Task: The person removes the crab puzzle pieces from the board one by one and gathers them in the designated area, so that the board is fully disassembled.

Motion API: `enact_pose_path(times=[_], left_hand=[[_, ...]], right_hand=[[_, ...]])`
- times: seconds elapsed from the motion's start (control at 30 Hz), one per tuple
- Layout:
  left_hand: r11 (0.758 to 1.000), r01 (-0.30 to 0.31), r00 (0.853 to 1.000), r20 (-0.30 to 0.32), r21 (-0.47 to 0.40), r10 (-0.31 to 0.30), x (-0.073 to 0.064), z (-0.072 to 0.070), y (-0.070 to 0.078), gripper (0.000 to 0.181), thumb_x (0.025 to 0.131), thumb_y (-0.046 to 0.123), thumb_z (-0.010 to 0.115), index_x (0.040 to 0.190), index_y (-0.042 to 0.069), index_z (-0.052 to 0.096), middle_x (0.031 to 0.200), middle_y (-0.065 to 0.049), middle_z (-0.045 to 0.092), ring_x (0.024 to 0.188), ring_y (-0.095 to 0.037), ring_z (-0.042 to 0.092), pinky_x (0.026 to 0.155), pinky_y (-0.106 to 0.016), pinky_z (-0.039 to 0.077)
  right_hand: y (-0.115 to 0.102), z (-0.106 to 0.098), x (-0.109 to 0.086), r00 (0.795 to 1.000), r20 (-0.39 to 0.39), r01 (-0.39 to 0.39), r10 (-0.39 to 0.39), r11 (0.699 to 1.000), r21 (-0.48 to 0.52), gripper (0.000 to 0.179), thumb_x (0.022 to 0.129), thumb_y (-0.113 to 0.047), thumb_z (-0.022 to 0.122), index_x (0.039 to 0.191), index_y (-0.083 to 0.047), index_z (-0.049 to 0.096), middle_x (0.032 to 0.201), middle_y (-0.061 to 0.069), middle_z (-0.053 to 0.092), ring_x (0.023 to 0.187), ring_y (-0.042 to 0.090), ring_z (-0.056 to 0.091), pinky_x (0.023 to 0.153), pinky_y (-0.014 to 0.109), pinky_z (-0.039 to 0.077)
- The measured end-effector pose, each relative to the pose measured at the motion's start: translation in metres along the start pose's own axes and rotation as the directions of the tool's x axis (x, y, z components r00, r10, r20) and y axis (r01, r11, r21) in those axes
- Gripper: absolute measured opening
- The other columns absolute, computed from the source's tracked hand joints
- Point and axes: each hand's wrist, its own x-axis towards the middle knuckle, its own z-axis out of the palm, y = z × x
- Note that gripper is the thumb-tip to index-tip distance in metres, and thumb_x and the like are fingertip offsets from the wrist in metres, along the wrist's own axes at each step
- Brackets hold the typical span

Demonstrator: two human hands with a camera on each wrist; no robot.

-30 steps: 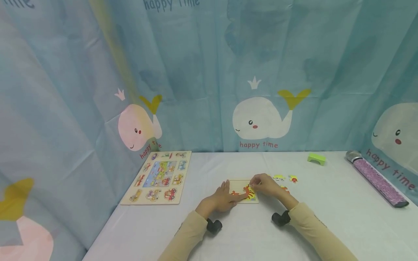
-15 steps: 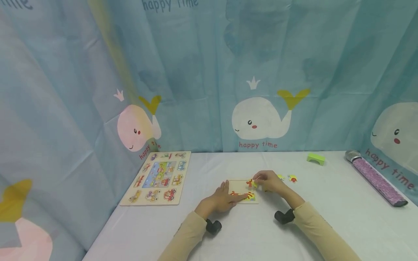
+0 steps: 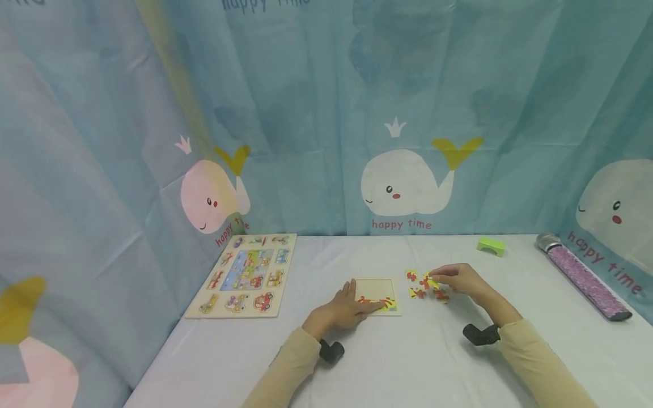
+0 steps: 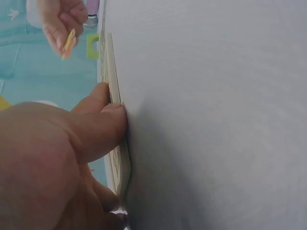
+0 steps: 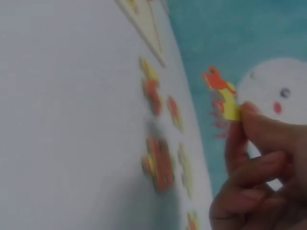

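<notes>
My left hand (image 3: 347,309) lies over the left and near side of a small wooden puzzle board (image 3: 374,287), its fingers extended. In the left wrist view the thumb (image 4: 103,134) presses along the board's near edge. Orange and yellow pieces (image 3: 390,305) fill the board's near strip; the rest of its bed shows bare wood. My right hand (image 3: 456,279) is off to the right of the board. Between thumb and index finger it pinches an orange and yellow puzzle piece (image 5: 225,96), raised above the table. Several loose puzzle pieces (image 3: 416,293) lie below and beside this hand.
A large wooden vehicle puzzle (image 3: 242,276) lies at the back left. A green arch block (image 3: 491,247) stands at the back right, left of a glittery pink microphone (image 3: 586,279). A blue whale-print curtain (image 3: 306,141) hangs behind the white table.
My right hand has lifted the puzzle piece from the board and carried it right, over the loose pieces. The left hand has stayed on the board.
</notes>
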Motion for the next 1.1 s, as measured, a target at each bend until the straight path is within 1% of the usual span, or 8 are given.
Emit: enact_pose_path(times=[0.07, 0.13, 0.23, 0.3, 0.5, 0.77, 0.97, 1.1], left_hand=[[1.000, 0.000, 1.000, 0.004, 0.003, 0.000, 0.000, 0.000, 0.000, 0.047, 0.097, 0.036, 0.041, 0.137, 0.053, 0.026, 0.152, -0.027, 0.001, 0.141, -0.040, 0.003, 0.113, -0.049, 0.015], [1.000, 0.001, 1.000, 0.004, 0.003, -0.001, 0.000, -0.001, 0.001, 0.047, 0.096, 0.035, 0.042, 0.137, 0.053, 0.027, 0.151, -0.028, 0.002, 0.141, -0.041, 0.004, 0.113, -0.049, 0.016], [1.000, -0.001, 1.000, 0.008, -0.003, 0.001, -0.001, -0.003, 0.001, 0.048, 0.097, 0.033, 0.041, 0.138, 0.052, 0.026, 0.151, -0.028, 0.001, 0.141, -0.041, 0.003, 0.113, -0.049, 0.015], [1.000, -0.002, 1.000, 0.010, -0.004, 0.002, -0.001, -0.004, 0.001, 0.048, 0.097, 0.032, 0.041, 0.138, 0.052, 0.026, 0.151, -0.028, 0.002, 0.141, -0.041, 0.004, 0.114, -0.048, 0.015], [1.000, 0.006, 1.000, 0.009, -0.014, -0.006, -0.003, -0.005, 0.002, 0.047, 0.097, 0.032, 0.041, 0.138, 0.051, 0.027, 0.152, -0.027, 0.002, 0.141, -0.040, 0.003, 0.114, -0.048, 0.015], [0.998, -0.011, 1.000, -0.012, -0.054, 0.010, -0.005, -0.006, 0.003, 0.046, 0.096, 0.032, 0.043, 0.137, 0.050, 0.031, 0.152, -0.027, 0.003, 0.141, -0.041, 0.004, 0.114, -0.049, 0.014], [0.999, -0.019, 1.000, -0.019, -0.045, 0.018, -0.004, -0.004, 0.000, 0.046, 0.096, 0.034, 0.043, 0.137, 0.050, 0.030, 0.151, -0.028, 0.003, 0.141, -0.041, 0.004, 0.113, -0.049, 0.015], [0.997, -0.039, 0.999, -0.031, -0.066, 0.037, -0.002, -0.001, -0.004, 0.052, 0.096, 0.034, 0.043, 0.140, 0.051, 0.021, 0.152, -0.027, 0.004, 0.141, -0.040, 0.005, 0.113, -0.050, 0.016]], right_hand=[[0.007, -0.012, -0.005, 1.000, -0.008, -0.028, 0.028, 1.000, -0.006, 0.045, 0.084, -0.037, 0.065, 0.116, -0.004, 0.063, 0.102, 0.004, 0.064, 0.072, 0.013, 0.046, 0.063, 0.027, 0.041], [0.015, -0.022, -0.008, 0.998, -0.016, -0.055, 0.055, 0.998, -0.002, 0.048, 0.084, -0.038, 0.065, 0.117, -0.003, 0.062, 0.085, -0.002, 0.060, 0.061, 0.011, 0.039, 0.057, 0.026, 0.038], [0.027, -0.034, -0.012, 0.996, -0.028, -0.082, 0.082, 0.997, -0.013, 0.051, 0.084, -0.036, 0.065, 0.120, 0.000, 0.059, 0.067, -0.008, 0.048, 0.054, 0.008, 0.034, 0.052, 0.025, 0.034], [0.035, -0.039, -0.013, 0.993, -0.042, -0.108, 0.107, 0.994, -0.022, 0.051, 0.084, -0.035, 0.066, 0.119, 0.001, 0.059, 0.063, -0.008, 0.044, 0.050, 0.007, 0.033, 0.050, 0.025, 0.033], [0.049, -0.043, -0.018, 0.990, -0.055, -0.135, 0.131, 0.989, -0.068, 0.046, 0.082, -0.035, 0.067, 0.114, -0.002, 0.063, 0.084, -0.006, 0.058, 0.057, 0.010, 0.041, 0.052, 0.026, 0.036], [0.053, -0.041, -0.016, 0.984, -0.081, -0.168, 0.160, 0.979, -0.113, 0.037, 0.082, -0.030, 0.068, 0.107, -0.003, 0.068, 0.080, -0.003, 0.056, 0.058, 0.012, 0.040, 0.052, 0.027, 0.036], [0.048, -0.037, -0.017, 0.985, -0.109, -0.149, 0.133, 0.976, -0.160, 0.031, 0.082, -0.025, 0.068, 0.103, -0.001, 0.069, 0.093, 0.012, 0.060, 0.070, 0.017, 0.044, 0.057, 0.027, 0.036], [0.047, -0.038, -0.019, 0.988, -0.109, -0.129, 0.110, 0.973, -0.190, 0.029, 0.082, -0.024, 0.067, 0.101, -0.001, 0.069, 0.109, 0.023, 0.060, 0.084, 0.023, 0.050, 0.062, 0.029, 0.041]])
